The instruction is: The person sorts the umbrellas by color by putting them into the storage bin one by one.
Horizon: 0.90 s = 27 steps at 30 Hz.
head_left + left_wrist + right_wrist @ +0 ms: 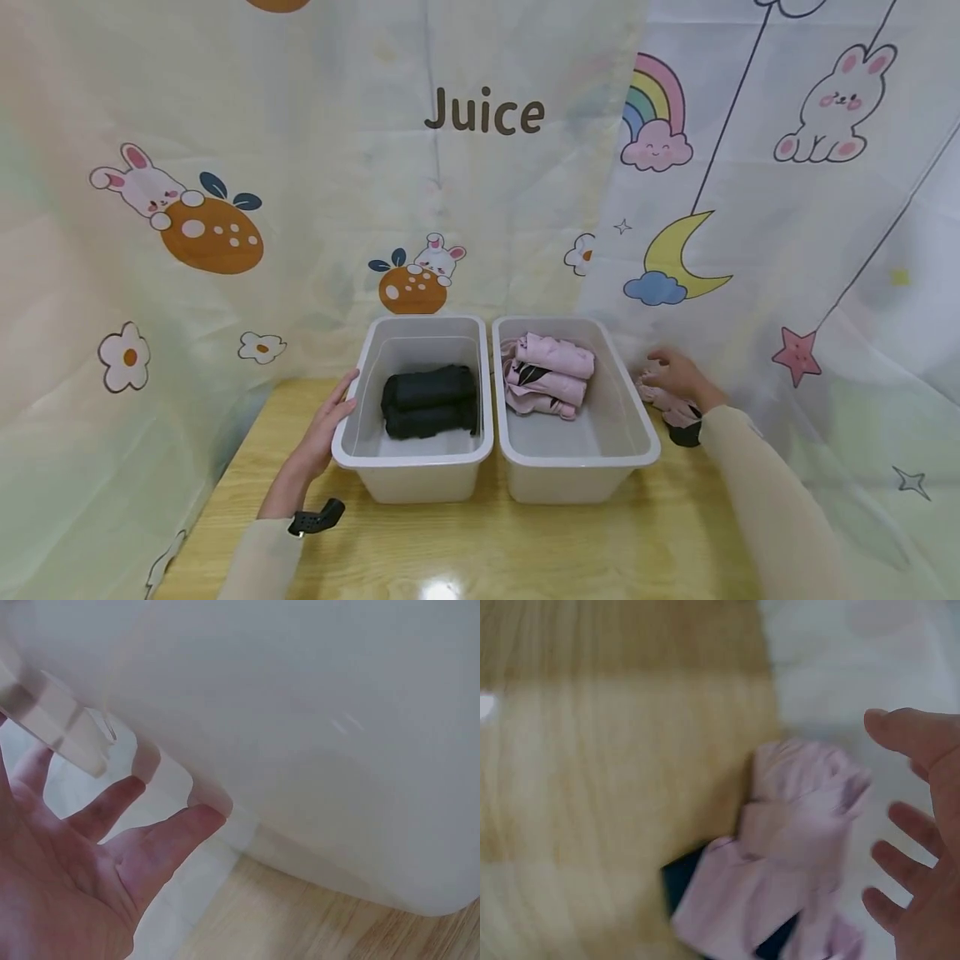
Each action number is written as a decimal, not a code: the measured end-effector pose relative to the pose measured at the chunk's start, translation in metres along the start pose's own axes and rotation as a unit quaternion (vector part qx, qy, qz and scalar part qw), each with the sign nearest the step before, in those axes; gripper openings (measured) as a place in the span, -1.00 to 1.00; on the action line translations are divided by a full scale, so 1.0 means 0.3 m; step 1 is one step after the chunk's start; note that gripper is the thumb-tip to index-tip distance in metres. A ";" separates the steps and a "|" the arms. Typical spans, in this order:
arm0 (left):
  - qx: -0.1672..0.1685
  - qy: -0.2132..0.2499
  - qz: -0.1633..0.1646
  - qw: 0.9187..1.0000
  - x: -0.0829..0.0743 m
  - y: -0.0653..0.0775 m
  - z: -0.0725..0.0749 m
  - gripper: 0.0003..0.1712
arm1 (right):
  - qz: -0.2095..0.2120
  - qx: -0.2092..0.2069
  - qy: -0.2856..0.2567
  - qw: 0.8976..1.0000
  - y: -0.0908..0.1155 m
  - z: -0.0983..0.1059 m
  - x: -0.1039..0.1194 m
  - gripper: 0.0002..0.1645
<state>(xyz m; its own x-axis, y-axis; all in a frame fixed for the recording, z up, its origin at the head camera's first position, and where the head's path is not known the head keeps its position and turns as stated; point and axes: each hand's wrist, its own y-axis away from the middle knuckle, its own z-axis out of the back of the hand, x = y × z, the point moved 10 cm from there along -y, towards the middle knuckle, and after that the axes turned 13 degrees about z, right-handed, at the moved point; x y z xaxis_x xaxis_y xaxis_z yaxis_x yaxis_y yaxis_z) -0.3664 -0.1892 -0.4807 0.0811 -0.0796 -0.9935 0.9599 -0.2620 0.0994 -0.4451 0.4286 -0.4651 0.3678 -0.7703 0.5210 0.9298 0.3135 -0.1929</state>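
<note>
My left hand [318, 433] rests against the outer left side of the left grey bin [412, 461]. In the left wrist view its extended fingers [176, 836] touch the bin's pale wall [322, 750]. Inside that bin lie black rolled cloths [429, 402]. The right bin [579, 461] holds several pink rolled cloths [551, 375] with black patches, toward its left side. My right hand [681, 375] hovers over a bunched pink cloth [799, 825] with black parts, right of the right bin. The right wrist view shows its thumb and fingers spread, apart from the cloth.
Both bins stand side by side on a wooden table [420, 542]. A printed curtain [495, 192] hangs close behind them and along both sides. A black band [317, 518] is on the left wrist.
</note>
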 end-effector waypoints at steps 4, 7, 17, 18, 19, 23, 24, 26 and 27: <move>0.005 -0.003 0.003 1.000 -0.005 -0.009 -0.012 -0.33 | -0.031 0.011 0.014 0.999 0.055 -0.027 -0.086 0.07; 0.003 -0.003 0.001 1.000 -0.011 -0.017 -0.011 -0.34 | -0.053 0.029 0.059 0.996 0.079 -0.044 -0.144 0.15; 0.004 -0.005 0.008 1.000 0.000 -0.014 -0.012 -0.34 | -0.051 0.087 0.211 0.972 0.115 -0.089 -0.169 0.03; 0.004 -0.004 0.008 1.000 0.001 -0.011 -0.013 -0.34 | -0.043 0.082 0.218 0.972 0.115 -0.086 -0.158 0.05; 0.003 -0.003 0.008 1.000 0.003 -0.009 -0.013 -0.34 | -0.035 0.079 0.219 0.972 0.114 -0.085 -0.145 0.07; -0.007 0.000 0.017 1.000 0.014 0.001 -0.006 -0.34 | -0.028 0.081 0.170 0.982 0.119 -0.099 -0.132 0.08; -0.009 0.000 0.019 1.000 0.016 0.002 -0.003 -0.34 | -0.030 0.087 0.151 0.984 0.122 -0.108 -0.134 0.04; -0.012 -0.002 0.020 1.000 0.017 0.003 0.001 -0.34 | -0.033 0.095 0.125 0.987 0.128 -0.125 -0.144 -0.05; -0.012 -0.002 0.020 1.000 0.016 0.003 0.003 -0.34 | -0.030 0.095 0.125 0.987 0.130 -0.132 -0.146 -0.08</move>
<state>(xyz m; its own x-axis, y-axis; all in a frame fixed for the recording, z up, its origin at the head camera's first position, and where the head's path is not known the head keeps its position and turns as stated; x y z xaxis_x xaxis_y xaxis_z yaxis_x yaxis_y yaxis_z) -0.3653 -0.1907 -0.4855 0.1185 -0.0934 -0.9885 0.9620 -0.2357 0.1376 -0.4243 0.4527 -0.5283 0.3269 -0.8957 0.3014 0.9389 0.3442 0.0044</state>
